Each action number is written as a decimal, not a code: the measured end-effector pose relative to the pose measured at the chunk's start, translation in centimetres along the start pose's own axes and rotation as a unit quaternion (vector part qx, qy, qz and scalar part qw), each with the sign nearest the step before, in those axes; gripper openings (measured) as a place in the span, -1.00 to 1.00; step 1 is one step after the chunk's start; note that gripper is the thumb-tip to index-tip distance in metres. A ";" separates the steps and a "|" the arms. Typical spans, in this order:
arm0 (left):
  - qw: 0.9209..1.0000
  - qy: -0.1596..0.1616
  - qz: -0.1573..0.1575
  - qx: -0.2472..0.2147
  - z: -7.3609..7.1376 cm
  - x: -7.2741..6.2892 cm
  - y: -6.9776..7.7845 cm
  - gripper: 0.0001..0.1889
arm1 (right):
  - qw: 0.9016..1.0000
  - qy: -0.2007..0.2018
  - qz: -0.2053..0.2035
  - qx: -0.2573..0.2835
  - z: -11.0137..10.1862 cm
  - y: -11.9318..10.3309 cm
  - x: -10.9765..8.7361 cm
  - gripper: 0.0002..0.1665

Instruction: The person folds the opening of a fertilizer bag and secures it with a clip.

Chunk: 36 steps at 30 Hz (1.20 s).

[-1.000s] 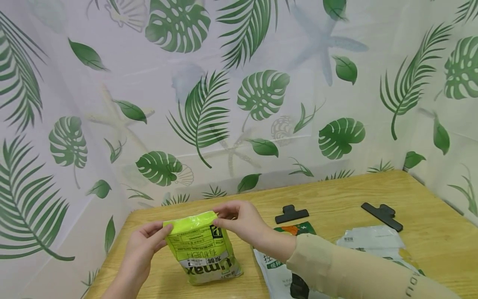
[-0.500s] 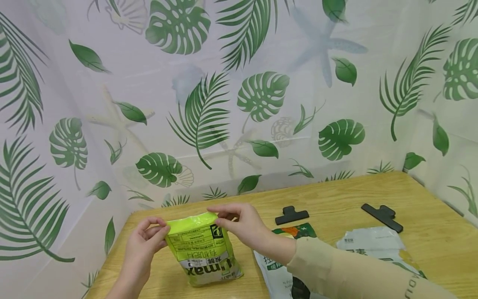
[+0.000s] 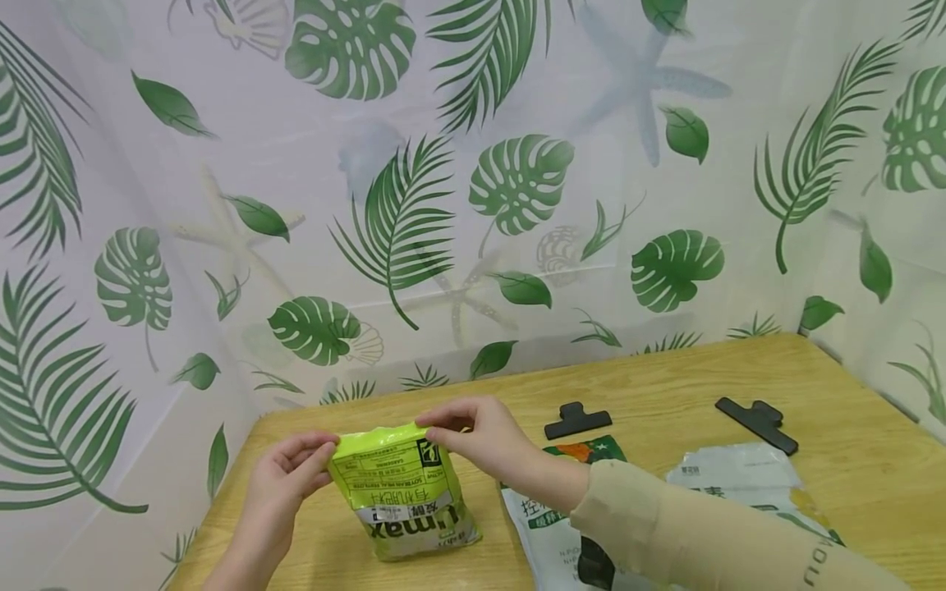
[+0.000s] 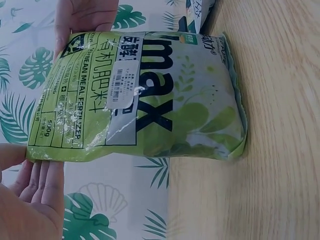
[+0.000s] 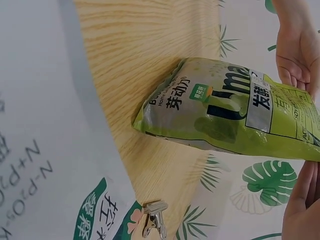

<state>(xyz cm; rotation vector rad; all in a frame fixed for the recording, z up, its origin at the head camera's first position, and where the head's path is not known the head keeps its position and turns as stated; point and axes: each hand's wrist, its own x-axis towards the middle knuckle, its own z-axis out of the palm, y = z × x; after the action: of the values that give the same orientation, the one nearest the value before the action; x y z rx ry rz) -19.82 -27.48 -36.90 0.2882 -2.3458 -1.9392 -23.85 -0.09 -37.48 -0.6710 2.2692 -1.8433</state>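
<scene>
— White backdrop printed with green leaves point(image 3: 473, 98) fills most of the head view. Logged. Next?

— Yellowish wood-grain table point(image 3: 687, 386), across the bottom of the frame.

— Then?

— Beige long sleeve with dark lettering point(image 3: 687, 525), lower right, on the right arm. Passes in front of two flat pouches: white plastic pouch with a dark green and orange top point(image 3: 547, 533), bottom, right of centre; pale grey-white plastic pouch point(image 3: 739, 472), farther right. Both lie on the table, partly hidden.

— Main item?

— Plump lime-green plastic bag with black "Umax" print point(image 3: 399, 501), bottom of the frame, left of centre. Upright, lower end appears to rest on the table. Print is upside down in the head view.

— Hands?

— Both on the bag. Bare left hand point(image 3: 288, 472), lower left, pinches its upper left corner; bare right hand point(image 3: 480, 431), bottom centre, pinches its upper right corner. Can't tell if the top edge is sealed.

— Small stuff, quick.

— Black long-bar clip point(image 3: 577, 420) just above the white pouch. Tilted black clip point(image 3: 757, 423), farther right, by the grey-white pouch; touching or not, can't tell. Smallest: white barcode sticker point(image 4: 122, 85) on the bag, left wrist view.
</scene>
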 end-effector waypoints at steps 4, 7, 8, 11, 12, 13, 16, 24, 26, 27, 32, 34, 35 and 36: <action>1.000 -0.003 -0.012 0.009 -0.1 0.0 -0.3 -0.76 | 1.000 -0.004 0.003 0.003 0.0 0.1 0.0 -0.75; 1.000 -0.004 -0.016 0.019 -0.1 -0.1 -0.6 -0.73 | 1.000 -0.009 0.010 0.010 0.0 0.3 0.0 -0.72; 1.000 -0.005 -0.016 0.023 -0.1 -0.1 -0.7 -0.71 | 1.000 -0.009 0.012 0.011 0.0 0.3 0.0 -0.71; 0.999 -0.005 -0.009 0.037 -0.1 -0.1 -0.8 -0.67 | 1.000 -0.006 0.019 0.010 0.1 0.4 0.1 -0.70; 0.999 -0.005 -0.007 0.043 -0.1 -0.1 -0.9 -0.66 | 1.000 -0.004 0.020 0.009 0.1 0.4 0.2 -0.71; 0.999 -0.005 -0.006 0.047 -0.1 -0.1 -0.9 -0.65 | 1.000 -0.002 0.020 0.007 0.1 0.4 0.2 -0.71; 0.998 -0.002 -0.001 0.060 0.0 -0.1 -1.1 -0.67 | 1.000 0.003 0.020 0.007 0.2 0.5 0.3 -0.73; 0.997 0.006 -0.010 0.070 0.0 0.0 -1.3 -0.75 | 1.000 0.006 0.018 0.017 0.2 0.6 0.1 -0.78; 0.997 0.003 -0.014 0.075 0.0 0.0 -1.3 -0.75 | 1.000 0.008 0.019 0.019 0.3 0.6 0.2 -0.80; 0.997 0.002 -0.015 0.075 0.0 0.0 -1.3 -0.76 | 1.000 0.009 0.019 0.020 0.3 0.6 0.2 -0.80; 0.997 -0.014 -0.011 0.071 0.2 0.2 -1.5 -0.80 | 1.000 0.015 0.020 0.016 0.4 0.6 0.1 -0.82; 0.998 -0.019 -0.008 0.065 0.4 0.2 -1.5 -0.81 | 1.000 0.018 0.020 0.012 0.4 0.6 0.0 -0.83; 0.998 -0.022 -0.006 0.061 0.4 0.2 -1.6 -0.82 | 1.000 0.019 0.021 0.010 0.5 0.6 0.0 -0.83; 0.998 -0.024 -0.005 0.054 0.5 0.3 -1.6 -0.83 | 1.000 0.020 0.022 0.009 0.5 0.6 0.0 -0.83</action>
<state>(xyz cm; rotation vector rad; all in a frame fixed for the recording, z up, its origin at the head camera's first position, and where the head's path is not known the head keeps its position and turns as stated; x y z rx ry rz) -20.03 -27.32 -38.55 0.2642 -2.4900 -1.8472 -23.78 -0.46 -38.15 -0.5824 2.2704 -1.8707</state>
